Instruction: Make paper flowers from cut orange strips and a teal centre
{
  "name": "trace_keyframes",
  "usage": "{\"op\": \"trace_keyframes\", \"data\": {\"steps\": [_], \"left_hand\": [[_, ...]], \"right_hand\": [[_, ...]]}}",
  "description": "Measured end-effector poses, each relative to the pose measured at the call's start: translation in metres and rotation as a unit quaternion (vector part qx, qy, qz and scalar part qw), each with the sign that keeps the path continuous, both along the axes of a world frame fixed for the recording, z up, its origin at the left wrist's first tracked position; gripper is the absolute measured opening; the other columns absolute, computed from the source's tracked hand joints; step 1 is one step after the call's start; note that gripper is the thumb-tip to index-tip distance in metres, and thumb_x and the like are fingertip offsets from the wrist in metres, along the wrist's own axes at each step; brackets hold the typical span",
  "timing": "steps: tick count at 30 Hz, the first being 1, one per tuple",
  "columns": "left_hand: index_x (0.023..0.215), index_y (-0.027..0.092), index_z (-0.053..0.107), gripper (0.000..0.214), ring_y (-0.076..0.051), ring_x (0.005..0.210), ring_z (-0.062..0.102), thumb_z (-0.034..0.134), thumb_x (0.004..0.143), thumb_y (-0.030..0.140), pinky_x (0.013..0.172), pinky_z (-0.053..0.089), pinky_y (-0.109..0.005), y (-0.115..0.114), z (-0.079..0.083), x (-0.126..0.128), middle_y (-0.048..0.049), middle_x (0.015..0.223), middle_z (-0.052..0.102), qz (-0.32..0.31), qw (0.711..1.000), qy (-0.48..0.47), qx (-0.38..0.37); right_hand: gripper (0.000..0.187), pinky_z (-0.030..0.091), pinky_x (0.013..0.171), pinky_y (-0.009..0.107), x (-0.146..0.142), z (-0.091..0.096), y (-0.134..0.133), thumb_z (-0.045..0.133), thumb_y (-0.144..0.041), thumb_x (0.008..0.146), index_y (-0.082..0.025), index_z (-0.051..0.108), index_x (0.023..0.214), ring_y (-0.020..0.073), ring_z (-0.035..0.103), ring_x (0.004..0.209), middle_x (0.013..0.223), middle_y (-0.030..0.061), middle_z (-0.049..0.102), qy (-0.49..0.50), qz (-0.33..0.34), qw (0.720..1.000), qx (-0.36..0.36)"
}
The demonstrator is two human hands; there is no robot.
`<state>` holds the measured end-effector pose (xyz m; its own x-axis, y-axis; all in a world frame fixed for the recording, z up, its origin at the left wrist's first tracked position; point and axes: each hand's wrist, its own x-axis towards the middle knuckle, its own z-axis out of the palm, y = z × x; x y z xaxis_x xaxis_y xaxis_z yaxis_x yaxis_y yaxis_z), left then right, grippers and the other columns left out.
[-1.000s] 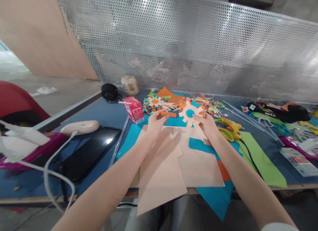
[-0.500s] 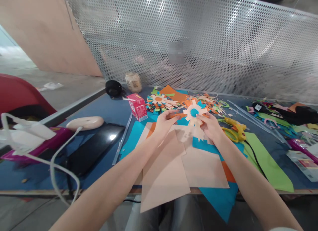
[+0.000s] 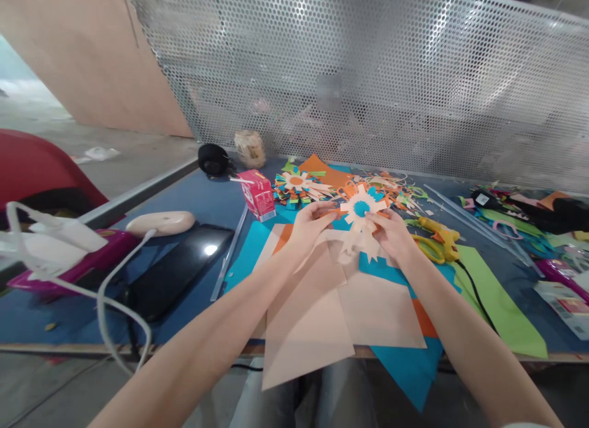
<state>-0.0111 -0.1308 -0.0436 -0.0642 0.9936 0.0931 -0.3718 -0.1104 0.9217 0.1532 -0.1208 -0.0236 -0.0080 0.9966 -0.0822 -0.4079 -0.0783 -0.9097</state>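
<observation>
A cream paper flower (image 3: 353, 217) with a blue centre is held upright over the paper sheets. My right hand (image 3: 391, 231) pinches it at its right side, thumb close to the blue centre. On the other side, my left hand (image 3: 315, 222) is closed with its fingertips on an orange paper strip (image 3: 337, 212) that reaches toward the flower; whether the strip is joined to it I cannot tell. Beneath both hands lie cream sheets (image 3: 308, 330) over blue and orange ones. Behind the left hand rests a finished-looking paper flower (image 3: 296, 182) with an orange centre.
A pink drink carton (image 3: 257, 196) stands left of the flowers. At right are a yellow glue gun (image 3: 439, 236), yellow-handled scissors (image 3: 427, 250) and a green sheet (image 3: 499, 311). A black phone (image 3: 181, 268) and white cables lie left. Paper scraps (image 3: 405, 191) are heaped near the mesh panel (image 3: 368, 78).
The view has shifted very slightly. Both hands keep the same hold on the flower and the orange strip.
</observation>
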Motion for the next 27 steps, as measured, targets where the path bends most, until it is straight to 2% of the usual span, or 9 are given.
{"op": "trace_keyframes", "data": {"steps": [8, 15, 21, 27], "left_hand": [[0.086, 0.016, 0.064, 0.034, -0.012, 0.072, 0.059, 0.074, 0.054, 0.024, 0.06, 0.041, -0.022, 0.001, 0.0019, -0.0021, -0.0033, 0.078, 0.066, 0.033, 0.999, 0.016, 0.002], [0.088, 0.016, 0.064, 0.035, -0.012, 0.069, 0.058, 0.073, 0.056, 0.024, 0.056, 0.04, -0.021, 0.0031, 0.0007, -0.0041, -0.0025, 0.075, 0.065, 0.021, 0.999, 0.01, 0.032], [0.085, 0.016, 0.064, 0.033, -0.01, 0.069, 0.057, 0.075, 0.055, 0.023, 0.058, 0.042, -0.021, 0.0033, 0.0017, -0.0024, -0.0025, 0.083, 0.065, 0.034, 0.999, -0.009, 0.035], [0.081, 0.017, 0.065, 0.029, -0.008, 0.066, 0.056, 0.075, 0.054, 0.022, 0.056, 0.041, -0.02, 0.0014, 0.0048, -0.0018, -0.0004, 0.079, 0.064, 0.021, 0.998, -0.041, 0.03]], "right_hand": [[0.041, 0.043, 0.047, 0.019, 0.0003, 0.0014, -0.0015, 0.081, -0.021, 0.037, -0.018, 0.051, 0.066, 0.0058, 0.052, 0.047, 0.054, -0.0067, 0.058, -0.017, 0.004, 1.0, 0.008], [0.038, 0.042, 0.047, 0.019, -0.001, 0.0031, -0.0028, 0.079, -0.02, 0.039, -0.018, 0.048, 0.062, 0.0059, 0.051, 0.048, 0.053, -0.0074, 0.055, -0.032, -0.006, 0.999, 0.018], [0.037, 0.046, 0.052, 0.022, -0.0012, 0.0019, -0.0032, 0.078, -0.021, 0.04, -0.018, 0.052, 0.066, 0.008, 0.055, 0.052, 0.057, -0.0059, 0.059, -0.05, -0.012, 0.998, 0.027], [0.036, 0.044, 0.05, 0.022, -0.0015, 0.0031, -0.0054, 0.078, -0.02, 0.041, -0.02, 0.05, 0.063, 0.0076, 0.053, 0.05, 0.054, -0.008, 0.055, -0.061, -0.017, 0.997, 0.04]]}}
